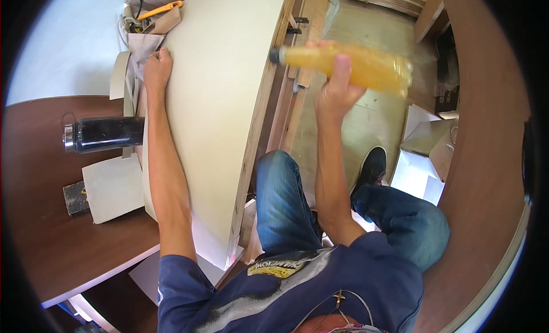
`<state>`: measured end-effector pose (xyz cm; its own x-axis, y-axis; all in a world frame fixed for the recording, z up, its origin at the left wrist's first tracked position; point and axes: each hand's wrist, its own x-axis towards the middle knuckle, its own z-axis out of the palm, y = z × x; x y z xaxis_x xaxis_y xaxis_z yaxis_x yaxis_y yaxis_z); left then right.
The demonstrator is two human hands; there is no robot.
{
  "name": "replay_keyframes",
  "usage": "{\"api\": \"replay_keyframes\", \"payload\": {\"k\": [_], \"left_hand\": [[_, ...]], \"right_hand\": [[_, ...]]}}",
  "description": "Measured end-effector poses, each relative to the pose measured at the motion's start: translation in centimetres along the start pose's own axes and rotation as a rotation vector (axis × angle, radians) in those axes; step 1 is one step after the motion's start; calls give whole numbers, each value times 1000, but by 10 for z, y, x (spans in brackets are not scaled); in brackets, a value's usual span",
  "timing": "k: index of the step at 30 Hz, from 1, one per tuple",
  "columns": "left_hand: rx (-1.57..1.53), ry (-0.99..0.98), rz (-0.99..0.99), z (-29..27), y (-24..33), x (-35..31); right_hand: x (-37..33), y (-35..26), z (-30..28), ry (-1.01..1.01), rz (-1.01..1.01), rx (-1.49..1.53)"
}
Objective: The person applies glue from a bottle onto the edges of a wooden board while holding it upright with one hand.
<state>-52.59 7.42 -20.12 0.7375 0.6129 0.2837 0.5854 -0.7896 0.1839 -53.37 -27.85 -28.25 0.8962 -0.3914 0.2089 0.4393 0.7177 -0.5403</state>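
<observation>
My right hand [338,95] is wrapped round a clear plastic bottle [372,67] of yellow liquid. The bottle lies nearly level, its dark cap pointing left, and is smeared by motion. It is raised over the floor, with its cap beside the right edge of a large cream board [223,75]. At the board's far left edge, my left hand [158,70] is closed with the fingers curled under. What it grips, if anything, is hidden. My left forearm runs along the same edge of the board.
Past my left hand stands an open cardboard box [166,21] with a yellow-handled tool [160,10]. On the brown surface at left are a dark bottle [108,134] and a white block [113,189]. Boxes [429,144] stand on the floor at right, near my shoe [373,166].
</observation>
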Motion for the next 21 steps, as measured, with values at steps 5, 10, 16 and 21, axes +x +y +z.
{"api": "replay_keyframes", "payload": {"k": [5,10,16,21], "left_hand": [[-8,-19,19,4,-9,1],[-10,-12,13,4,-4,5],[-32,3,29,4,-6,3],[1,-7,6,2,-8,6]], "right_hand": [[-2,4,-12,-1,-15,-54],[42,22,-10,35,-58,-8],[63,46,-3,66,-88,-13],[44,33,1,29,-121,-17]]}}
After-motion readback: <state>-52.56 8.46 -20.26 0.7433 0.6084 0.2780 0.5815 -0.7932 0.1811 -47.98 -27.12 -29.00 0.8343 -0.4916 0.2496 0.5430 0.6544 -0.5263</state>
